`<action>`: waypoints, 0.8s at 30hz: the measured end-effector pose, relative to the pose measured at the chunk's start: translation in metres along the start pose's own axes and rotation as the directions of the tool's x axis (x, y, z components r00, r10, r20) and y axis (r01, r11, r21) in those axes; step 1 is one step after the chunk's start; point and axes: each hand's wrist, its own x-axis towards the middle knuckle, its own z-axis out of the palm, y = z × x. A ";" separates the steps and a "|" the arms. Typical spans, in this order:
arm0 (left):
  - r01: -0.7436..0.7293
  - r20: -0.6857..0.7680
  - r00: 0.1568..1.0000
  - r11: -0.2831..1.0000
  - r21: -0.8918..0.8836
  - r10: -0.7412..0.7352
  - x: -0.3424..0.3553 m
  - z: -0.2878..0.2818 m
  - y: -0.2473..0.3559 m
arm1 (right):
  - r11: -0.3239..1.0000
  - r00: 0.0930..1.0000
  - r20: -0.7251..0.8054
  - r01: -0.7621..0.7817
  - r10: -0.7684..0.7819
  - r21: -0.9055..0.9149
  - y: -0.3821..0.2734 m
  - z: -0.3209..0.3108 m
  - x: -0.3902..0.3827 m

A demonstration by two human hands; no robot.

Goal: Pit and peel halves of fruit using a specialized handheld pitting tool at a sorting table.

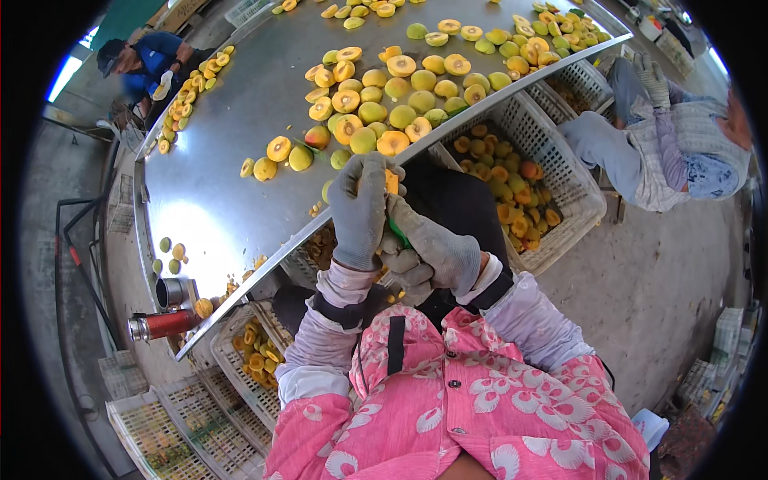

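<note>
Fruit (orange, axis unclear) gripped in closed left hand; right hand clutches green-handled tool.

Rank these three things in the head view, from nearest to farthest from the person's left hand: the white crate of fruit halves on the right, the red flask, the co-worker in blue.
From the left hand:
1. White crate of fruit halves, to the right, under the table edge.
2. Red flask, lower left, lying beside the table corner.
3. Co-worker in blue, far upper left, across the table.
</note>
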 end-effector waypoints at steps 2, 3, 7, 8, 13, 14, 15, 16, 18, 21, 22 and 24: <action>-0.303 0.115 0.953 0.914 0.271 0.281 -0.003 -0.007 -0.001 | 0.995 0.995 0.074 -0.079 0.074 0.062 0.004 -0.007 0.002; -0.207 0.146 0.973 0.957 0.203 0.180 -0.002 -0.010 0.001 | 0.986 0.983 0.165 -0.103 0.081 0.131 0.004 -0.012 0.004; 0.124 0.270 0.961 0.955 -0.269 -0.049 -0.014 -0.022 0.004 | 0.970 0.966 0.236 -0.149 0.102 0.191 0.010 -0.004 0.003; 0.123 0.262 0.964 0.955 -0.271 -0.050 -0.015 -0.025 0.001 | 0.977 0.980 0.160 -0.144 0.118 0.160 0.012 0.000 0.004; -0.084 0.112 0.990 0.996 -0.016 0.085 -0.018 -0.043 -0.008 | 0.924 0.891 0.439 -0.260 0.118 0.280 0.033 -0.008 0.025; -0.028 0.118 0.992 0.994 -0.102 0.040 -0.021 -0.046 -0.009 | 0.901 0.853 0.511 -0.297 0.103 0.316 0.037 -0.009 0.031; -0.027 0.100 0.994 0.994 -0.105 0.038 -0.027 -0.048 -0.012 | 0.914 0.867 0.488 -0.276 0.103 0.297 0.041 -0.009 0.032; 0.063 0.060 0.997 0.969 -0.237 -0.050 -0.033 -0.050 -0.015 | 0.909 0.864 0.490 -0.293 0.118 0.298 0.044 -0.009 0.036; 0.214 0.028 0.973 0.841 -0.498 -0.231 -0.042 -0.057 -0.022 | 0.945 0.929 0.339 -0.234 0.147 0.229 0.051 -0.011 0.045; 0.164 -0.056 0.969 0.799 -0.578 -0.239 -0.050 -0.100 -0.052 | 0.977 0.962 0.194 -0.206 0.193 0.046 0.066 0.002 0.056; 0.097 -0.100 0.970 0.728 -0.679 -0.223 -0.054 -0.121 -0.065 | 0.972 0.978 0.080 -0.181 0.194 -0.151 0.070 0.009 0.062; -0.272 -0.463 0.816 0.936 0.223 0.347 -0.067 -0.152 -0.093 | 0.962 0.978 0.102 -0.158 0.184 -0.223 0.080 0.006 0.070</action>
